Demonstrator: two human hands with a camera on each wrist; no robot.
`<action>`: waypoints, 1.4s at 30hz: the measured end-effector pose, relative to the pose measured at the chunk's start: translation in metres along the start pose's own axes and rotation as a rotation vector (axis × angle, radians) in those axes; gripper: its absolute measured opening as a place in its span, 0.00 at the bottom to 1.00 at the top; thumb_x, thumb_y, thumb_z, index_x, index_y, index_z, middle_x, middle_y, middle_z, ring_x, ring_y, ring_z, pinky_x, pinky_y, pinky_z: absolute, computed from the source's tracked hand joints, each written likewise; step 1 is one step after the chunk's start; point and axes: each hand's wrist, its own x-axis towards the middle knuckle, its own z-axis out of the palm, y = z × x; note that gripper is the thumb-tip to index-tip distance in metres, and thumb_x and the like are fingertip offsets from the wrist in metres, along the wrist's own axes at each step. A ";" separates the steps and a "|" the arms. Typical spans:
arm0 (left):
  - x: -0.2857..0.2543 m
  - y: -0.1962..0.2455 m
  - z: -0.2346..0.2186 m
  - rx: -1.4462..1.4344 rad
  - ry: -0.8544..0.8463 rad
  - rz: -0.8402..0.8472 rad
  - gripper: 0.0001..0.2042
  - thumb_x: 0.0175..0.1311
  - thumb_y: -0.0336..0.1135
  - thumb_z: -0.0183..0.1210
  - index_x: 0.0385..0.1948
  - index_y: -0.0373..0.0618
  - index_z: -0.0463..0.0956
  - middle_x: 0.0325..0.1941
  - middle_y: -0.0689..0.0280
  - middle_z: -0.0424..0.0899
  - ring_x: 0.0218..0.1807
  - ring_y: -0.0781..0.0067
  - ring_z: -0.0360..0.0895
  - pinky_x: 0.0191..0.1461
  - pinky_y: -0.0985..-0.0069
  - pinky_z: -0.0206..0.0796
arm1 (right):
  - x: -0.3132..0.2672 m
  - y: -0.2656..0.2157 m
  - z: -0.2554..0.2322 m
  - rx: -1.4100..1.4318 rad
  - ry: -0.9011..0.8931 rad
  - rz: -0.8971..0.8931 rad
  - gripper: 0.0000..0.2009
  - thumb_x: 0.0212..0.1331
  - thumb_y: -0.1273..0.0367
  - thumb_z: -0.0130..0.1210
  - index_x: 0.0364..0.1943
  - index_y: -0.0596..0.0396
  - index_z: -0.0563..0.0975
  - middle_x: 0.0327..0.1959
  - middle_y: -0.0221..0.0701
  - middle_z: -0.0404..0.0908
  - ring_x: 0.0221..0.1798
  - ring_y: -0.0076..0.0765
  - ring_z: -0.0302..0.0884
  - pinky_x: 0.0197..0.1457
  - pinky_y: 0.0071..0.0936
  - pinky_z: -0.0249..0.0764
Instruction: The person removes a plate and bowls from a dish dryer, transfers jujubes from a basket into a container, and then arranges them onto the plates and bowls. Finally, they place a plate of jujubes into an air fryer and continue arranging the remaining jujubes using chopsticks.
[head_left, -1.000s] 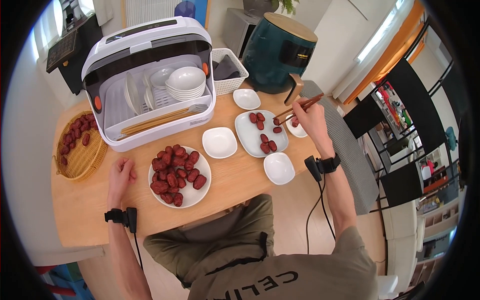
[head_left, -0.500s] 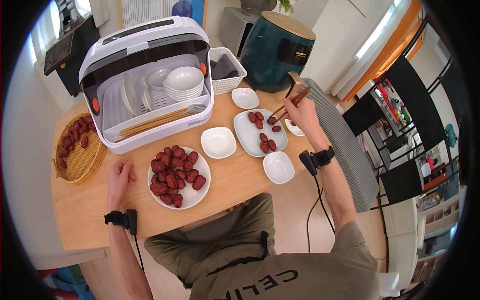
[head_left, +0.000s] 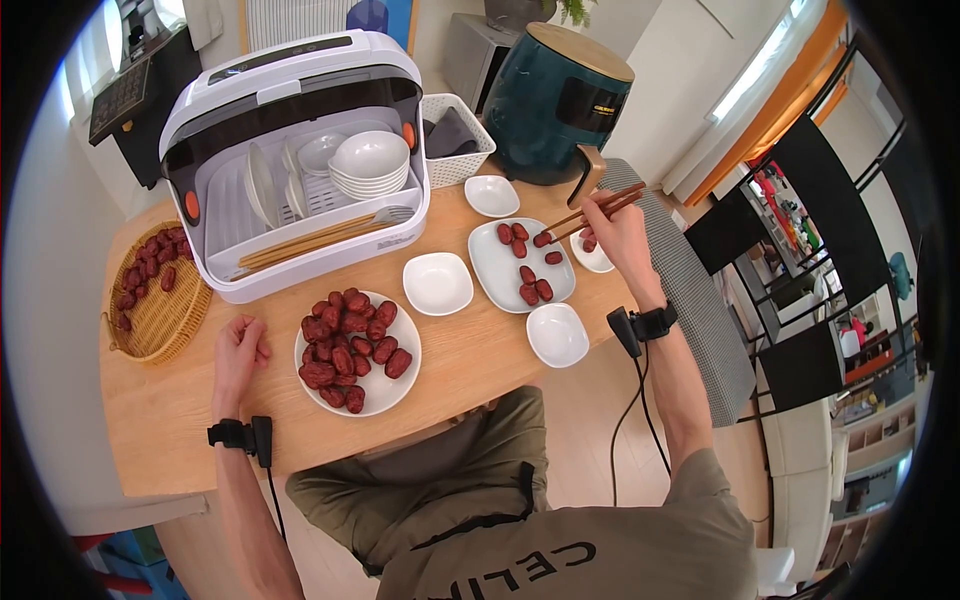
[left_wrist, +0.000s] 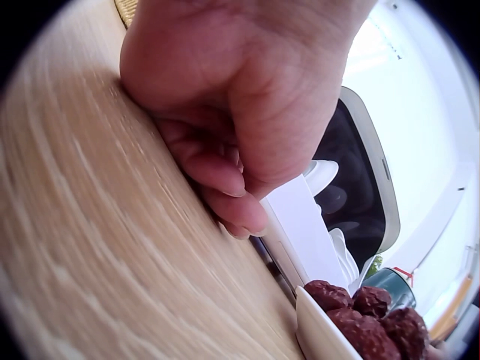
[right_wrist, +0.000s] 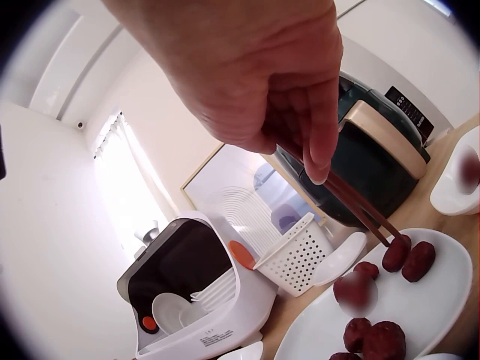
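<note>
My right hand [head_left: 620,238] holds a pair of brown chopsticks [head_left: 606,208]. In the right wrist view the chopstick tips are right at a red date [right_wrist: 396,253] on a white square plate [head_left: 490,272], beside another date [right_wrist: 418,262]. Several more dates lie in small groups on that plate. My left hand [head_left: 240,356] rests on the wooden table, fingers loosely curled and holding nothing, as the left wrist view [left_wrist: 232,112] also shows. Just right of it, a round white plate [head_left: 398,396] carries a heap of larger dates [head_left: 340,345].
Small white dishes [head_left: 438,284] surround the square plate; one at the right [head_left: 598,262] has a date in it, partly behind my right hand. A wicker basket [head_left: 165,325] with dates stands far left. Behind are a dish cabinet [head_left: 300,180], a white basket [head_left: 462,170] and a green air fryer [head_left: 545,110].
My right hand has swung left with the chopsticks, then back right. The date at the chopstick tips has shifted slightly left on the plate. My left hand stays in place.
</note>
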 end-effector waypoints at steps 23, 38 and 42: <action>-0.001 0.002 0.001 0.000 0.006 0.000 0.10 0.69 0.37 0.52 0.33 0.40 0.74 0.16 0.67 0.75 0.15 0.82 0.69 0.19 0.84 0.61 | 0.027 -0.025 0.011 -0.177 -0.078 -0.038 0.14 0.61 0.66 0.52 0.31 0.69 0.77 0.21 0.38 0.81 0.21 0.30 0.83 0.27 0.23 0.78; 0.000 0.001 0.001 0.000 0.001 -0.005 0.10 0.68 0.37 0.52 0.34 0.39 0.74 0.16 0.67 0.75 0.15 0.82 0.69 0.19 0.84 0.60 | 0.027 -0.017 0.010 -0.150 -0.116 -0.056 0.15 0.64 0.63 0.54 0.34 0.65 0.79 0.21 0.32 0.81 0.22 0.24 0.80 0.29 0.21 0.75; 0.000 0.001 0.001 -0.004 0.004 -0.006 0.10 0.68 0.37 0.52 0.34 0.39 0.74 0.16 0.67 0.75 0.15 0.82 0.69 0.19 0.84 0.60 | 0.027 -0.009 0.013 -0.165 -0.151 -0.055 0.16 0.63 0.62 0.54 0.36 0.65 0.79 0.19 0.36 0.80 0.18 0.30 0.80 0.20 0.25 0.74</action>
